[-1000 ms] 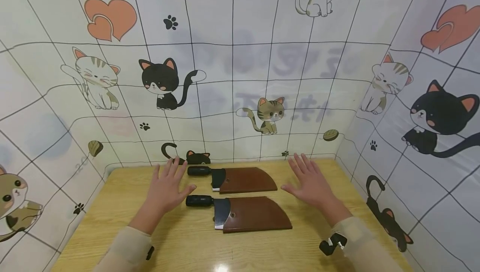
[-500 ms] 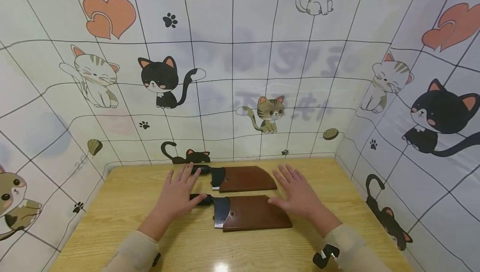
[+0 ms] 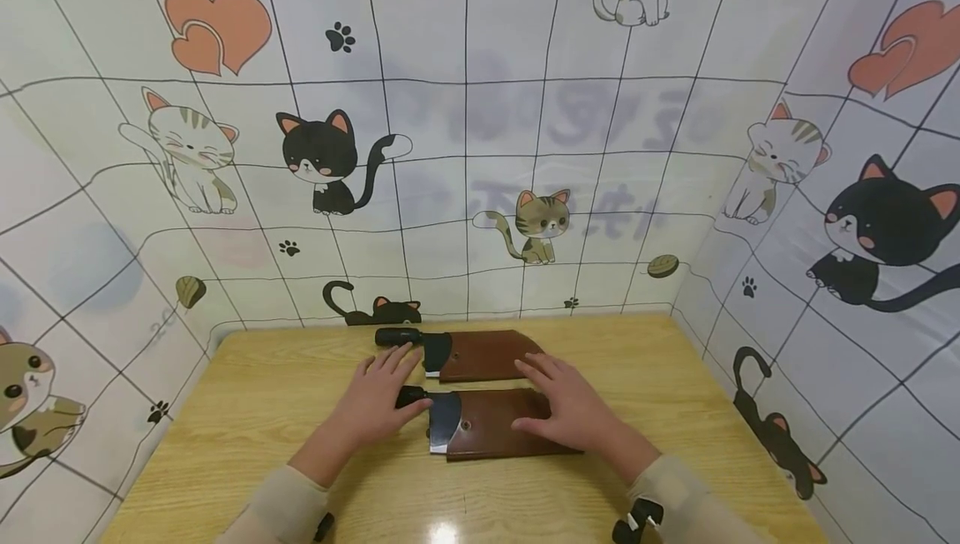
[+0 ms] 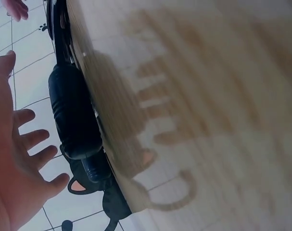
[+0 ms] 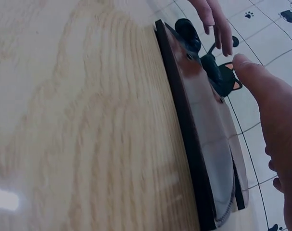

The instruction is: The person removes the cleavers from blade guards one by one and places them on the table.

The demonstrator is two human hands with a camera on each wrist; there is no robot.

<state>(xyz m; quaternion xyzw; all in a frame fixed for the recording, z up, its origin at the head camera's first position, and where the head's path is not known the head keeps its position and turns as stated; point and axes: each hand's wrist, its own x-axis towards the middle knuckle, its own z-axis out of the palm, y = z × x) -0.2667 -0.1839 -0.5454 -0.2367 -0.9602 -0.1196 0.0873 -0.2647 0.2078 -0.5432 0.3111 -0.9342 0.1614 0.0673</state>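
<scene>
Two cleavers lie flat on the wooden table, one behind the other, handles to the left. Brown leather sheaths cover most of their blades. The near cleaver (image 3: 502,431) has its black handle (image 4: 73,110) partly hidden by my left hand (image 3: 375,402) in the head view. That hand hovers above the handle with fingers spread; the left wrist view shows a gap between them. Over the right part of the near sheath (image 5: 203,125) is my right hand (image 3: 573,415), fingers loosely spread and apart from the leather. Its fingertips overlap the right end of the far cleaver (image 3: 480,356).
The wooden table (image 3: 247,411) ends at a cat-printed cloth wall (image 3: 427,194) behind, and similar cloth stands at both sides. Table surface extends left, right and in front of the cleavers. A black wrist device (image 3: 637,521) sits at the right cuff.
Both hands have moved inward and toward the near cleaver, from either side of the cleavers to above it. The cleavers have stayed in place.
</scene>
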